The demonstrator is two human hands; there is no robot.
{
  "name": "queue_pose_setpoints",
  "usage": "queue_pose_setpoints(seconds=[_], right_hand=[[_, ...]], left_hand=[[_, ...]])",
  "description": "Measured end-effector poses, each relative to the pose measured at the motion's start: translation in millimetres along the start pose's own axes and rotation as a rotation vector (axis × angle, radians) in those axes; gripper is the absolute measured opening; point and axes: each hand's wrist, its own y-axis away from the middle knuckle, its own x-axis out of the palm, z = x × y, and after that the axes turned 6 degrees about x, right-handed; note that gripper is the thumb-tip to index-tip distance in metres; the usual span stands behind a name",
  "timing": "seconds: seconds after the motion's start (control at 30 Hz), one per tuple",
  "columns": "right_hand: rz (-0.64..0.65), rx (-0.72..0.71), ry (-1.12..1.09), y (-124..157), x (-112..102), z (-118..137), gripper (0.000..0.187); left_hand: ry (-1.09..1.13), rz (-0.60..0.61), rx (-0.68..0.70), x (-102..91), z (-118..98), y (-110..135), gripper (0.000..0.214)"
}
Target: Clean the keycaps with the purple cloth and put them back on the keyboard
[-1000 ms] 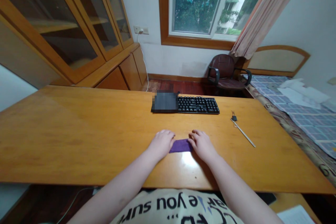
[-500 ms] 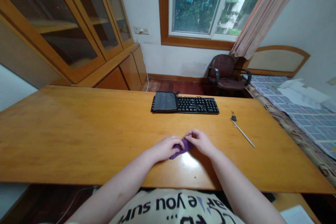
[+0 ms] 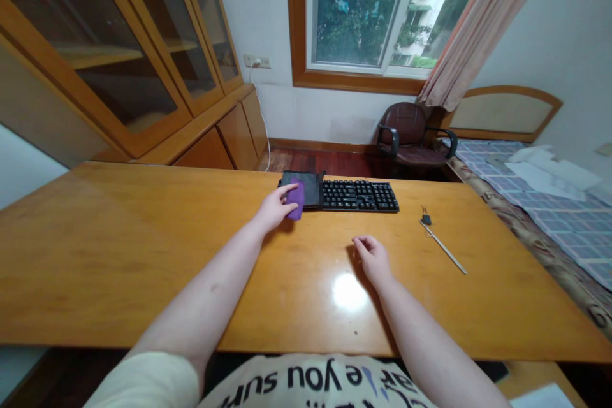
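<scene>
My left hand (image 3: 276, 206) is stretched forward and holds a small folded purple cloth (image 3: 296, 199) just in front of a grey folded cloth (image 3: 306, 187) that lies on the left end of a black keyboard (image 3: 358, 195). My right hand (image 3: 373, 259) rests on the wooden table (image 3: 119, 248) nearer to me, fingers loosely curled, with nothing in it.
A thin metal rod with a small black clip (image 3: 442, 243) lies right of the keyboard. Beyond the table stand a glass-door cabinet (image 3: 143, 64), a brown armchair (image 3: 411, 134) under the window, and a bed (image 3: 549, 197) at the right.
Both hands were folding the purple cloth near me. My left hand has now carried it forward to the keyboard's left end, while the right hand let go and stayed on the table.
</scene>
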Motion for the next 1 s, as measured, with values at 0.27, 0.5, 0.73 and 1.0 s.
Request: queue_pose_setpoints(seconds=[0.27, 0.5, 0.73, 1.0], right_hand=[[0.021, -0.035, 0.05, 0.9, 0.7, 3.2, 0.039], [0.027, -0.057, 0.113, 0.2, 0.2, 0.5, 0.041], [-0.039, -0.08, 0.355, 4.9, -0.8, 12.7, 0.039], [-0.36, 0.127, 0.878, -14.3, -117.4, 29.8, 0.039]], left_hand=[[-0.117, -0.047, -0.024, -12.6, 29.5, -61.2, 0.067], [-0.496, -0.086, 0.022, -11.9, 37.8, -58.4, 0.065], [-0.728, 0.08, 0.124, -1.7, 34.8, -44.4, 0.045], [-0.829, 0.026, 0.207, 1.6, 21.3, -4.9, 0.051]])
